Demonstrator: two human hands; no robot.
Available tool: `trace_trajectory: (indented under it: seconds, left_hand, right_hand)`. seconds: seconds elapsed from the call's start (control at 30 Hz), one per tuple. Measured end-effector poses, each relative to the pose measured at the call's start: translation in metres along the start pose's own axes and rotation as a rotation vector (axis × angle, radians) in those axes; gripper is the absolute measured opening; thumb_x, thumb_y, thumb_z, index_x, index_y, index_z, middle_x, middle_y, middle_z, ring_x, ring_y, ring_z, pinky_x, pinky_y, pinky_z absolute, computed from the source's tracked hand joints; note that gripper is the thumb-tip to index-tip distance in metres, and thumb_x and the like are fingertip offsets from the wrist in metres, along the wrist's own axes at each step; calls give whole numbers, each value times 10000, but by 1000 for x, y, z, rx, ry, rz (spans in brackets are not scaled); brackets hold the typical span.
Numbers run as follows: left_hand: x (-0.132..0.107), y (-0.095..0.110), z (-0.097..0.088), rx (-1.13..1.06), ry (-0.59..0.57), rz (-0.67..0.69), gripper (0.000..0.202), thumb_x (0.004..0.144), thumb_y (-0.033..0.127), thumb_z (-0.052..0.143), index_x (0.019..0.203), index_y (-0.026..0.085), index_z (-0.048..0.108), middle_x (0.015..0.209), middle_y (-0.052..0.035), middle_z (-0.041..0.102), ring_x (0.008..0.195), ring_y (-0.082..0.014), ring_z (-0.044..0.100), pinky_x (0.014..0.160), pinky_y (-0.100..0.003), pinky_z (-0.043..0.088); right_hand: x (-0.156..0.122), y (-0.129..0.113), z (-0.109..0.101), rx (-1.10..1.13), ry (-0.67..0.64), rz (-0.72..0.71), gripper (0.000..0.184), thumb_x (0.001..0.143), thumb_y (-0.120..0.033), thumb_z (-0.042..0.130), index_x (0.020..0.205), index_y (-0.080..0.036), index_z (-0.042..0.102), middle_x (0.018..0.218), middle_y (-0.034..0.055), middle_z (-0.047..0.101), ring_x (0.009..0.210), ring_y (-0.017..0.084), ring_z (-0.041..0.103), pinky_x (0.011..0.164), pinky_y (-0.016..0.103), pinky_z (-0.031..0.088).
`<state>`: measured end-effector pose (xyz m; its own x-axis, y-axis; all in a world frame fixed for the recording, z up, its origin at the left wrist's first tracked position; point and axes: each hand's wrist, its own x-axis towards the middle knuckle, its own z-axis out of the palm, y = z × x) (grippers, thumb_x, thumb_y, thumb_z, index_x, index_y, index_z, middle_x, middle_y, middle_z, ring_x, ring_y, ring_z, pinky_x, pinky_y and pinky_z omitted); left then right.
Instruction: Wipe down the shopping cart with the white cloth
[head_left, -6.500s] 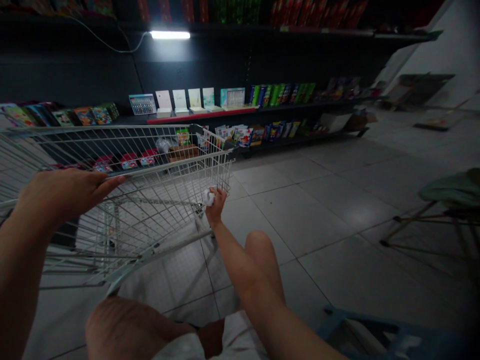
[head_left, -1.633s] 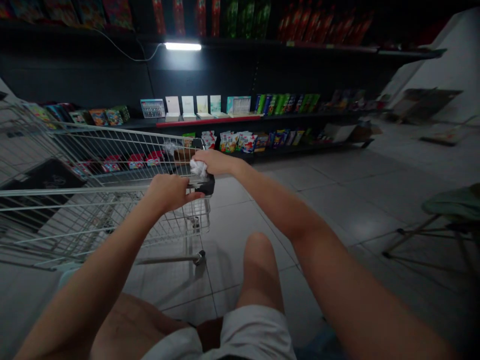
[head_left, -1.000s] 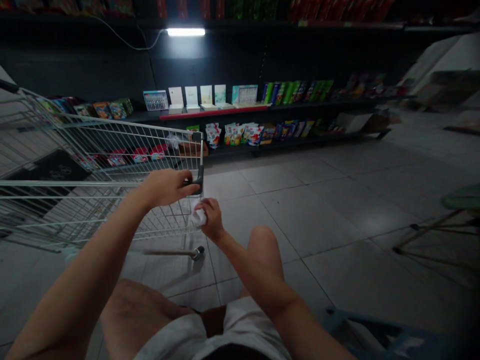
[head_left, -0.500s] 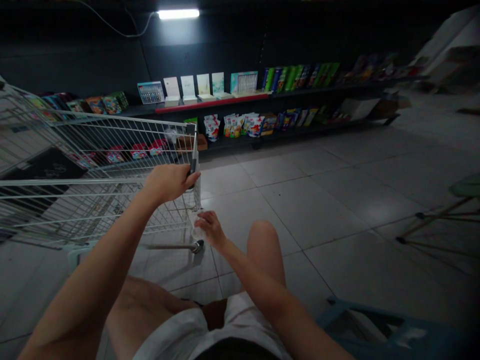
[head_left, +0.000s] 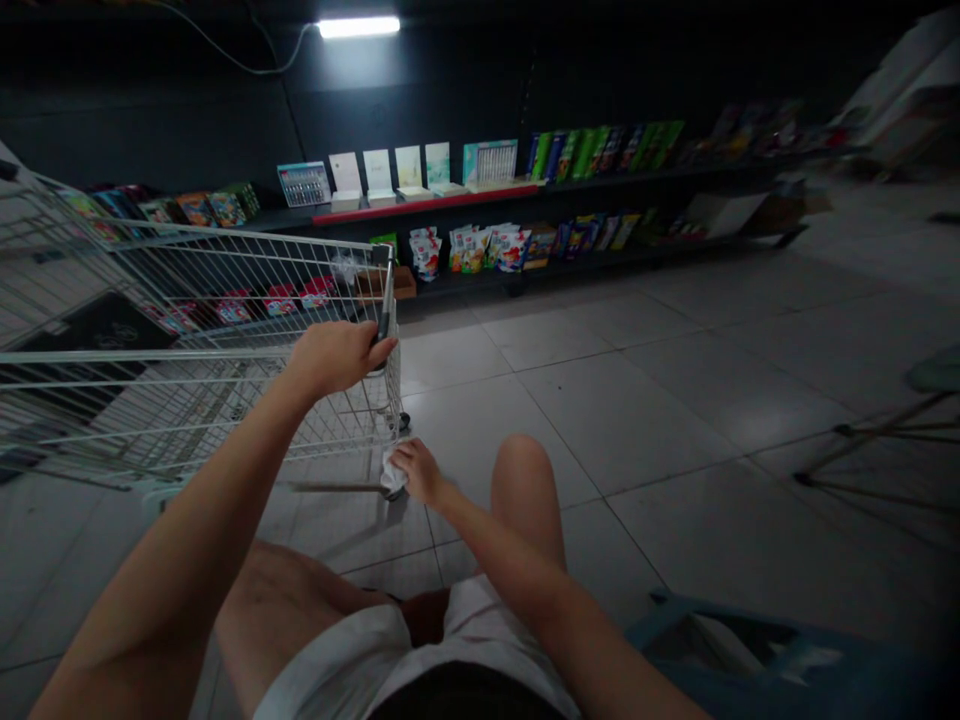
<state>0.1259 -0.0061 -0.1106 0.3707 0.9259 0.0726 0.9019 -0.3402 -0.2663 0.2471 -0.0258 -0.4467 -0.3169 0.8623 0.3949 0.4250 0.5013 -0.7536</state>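
Along a dim shop aisle, a wire shopping cart is seen from above, with 2 bare hands at its near end. The left hand is laid over the dark handle end of the cart's upper rail; its grip is closed, with the fingers curled around the bar. The right hand is held lower, just beside the cart's near corner, and its grip is closed on a crumpled white tissue. The tissue protrudes from under the fingers on the side facing the cart, low down near the cart's base frame; whether it touches the wire cannot be told.

Beyond the cart, black shop shelving runs along the far edge of the grey tiled floor. Upright cards and boxed sets are displayed on a red-edged shelf, and colourful snack packets stand on the shelf below. A fluorescent tube lamp is mounted above them. The person's bare right knee and white shorts are visible below the arms. A blue plastic crate occupies the lower right corner, and a folding stool with a green seat stands at the right edge of the view.
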Motion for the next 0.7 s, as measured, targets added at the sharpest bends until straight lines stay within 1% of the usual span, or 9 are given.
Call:
trace_trajectory:
  seconds: [0.1, 0.17, 0.27, 0.33, 0.43, 0.47, 0.53, 0.63, 0.7]
  left_hand:
    - [0, 1, -1, 4, -6, -4, 679, 966, 584, 149, 1049, 168, 679, 940, -156, 736, 900, -339, 694, 696, -394, 448]
    - [1, 0, 0, 11, -2, -3, 683, 966, 581, 137, 1040, 167, 676, 936, -157, 739, 895, -341, 698, 686, -394, 447]
    - [1, -2, 2, 30, 9, 20, 655, 945, 613, 197, 1037, 166, 667, 936, -159, 742, 888, -344, 701, 678, -391, 448]
    - [-1, -5, 4, 46, 7, 40, 610, 897, 651, 324, 1056, 167, 660, 936, -158, 745, 874, -349, 702, 662, -385, 447]
    - [-5, -11, 6, 57, 26, 59, 559, 838, 644, 459, 1080, 177, 648, 933, -144, 750, 854, -345, 705, 633, -368, 434]
    - [-7, -12, 7, 59, 36, 64, 542, 838, 637, 467, 1074, 183, 646, 927, -137, 751, 847, -339, 706, 623, -361, 424]
    - [-10, -14, 8, 66, 45, 74, 518, 843, 635, 469, 1043, 192, 646, 902, -122, 754, 824, -323, 708, 600, -345, 396]
    - [-17, -15, 9, 80, 59, 71, 505, 852, 638, 464, 1005, 195, 653, 868, -108, 754, 788, -303, 707, 574, -331, 349]
    - [-22, -15, 9, 77, 82, 73, 507, 870, 639, 446, 986, 194, 658, 861, -104, 755, 777, -291, 705, 568, -328, 325]
  right_hand:
    - [6, 11, -1, -2, 235, 228, 117, 771, -143, 559, 860, -178, 627, 911, 84, 655, 896, 224, 592, 875, 409, 504]
    - [17, 6, 0, 24, 373, 329, 216, 838, -166, 448, 1001, -157, 589, 1026, 127, 635, 976, 235, 588, 904, 436, 500]
    - [33, -7, 0, 108, 400, 323, 318, 813, -153, 445, 1113, -169, 548, 1125, 114, 634, 1036, 202, 611, 912, 379, 516]
    - [40, -13, -12, 168, 315, 267, 310, 741, -160, 539, 1045, -191, 586, 999, 58, 680, 900, 183, 652, 792, 315, 543]
    - [53, -20, -51, 219, 208, 181, 227, 620, -178, 667, 842, -199, 624, 743, -11, 660, 684, 171, 625, 647, 283, 521]
    - [59, -26, -67, 224, 214, 163, 213, 618, -185, 672, 823, -199, 618, 743, -11, 654, 695, 171, 622, 666, 288, 523]
    - [74, -48, -97, 261, 345, 93, 184, 707, -209, 626, 889, -198, 601, 875, 18, 664, 832, 176, 637, 797, 316, 531]
    - [107, -97, -126, 339, 549, -243, 111, 844, -247, 572, 951, -225, 589, 1083, 45, 639, 1066, 176, 603, 988, 349, 478]
    - [135, -124, -136, 347, 456, -515, 41, 852, -258, 604, 886, -236, 606, 1047, 31, 646, 1059, 173, 603, 984, 342, 477]
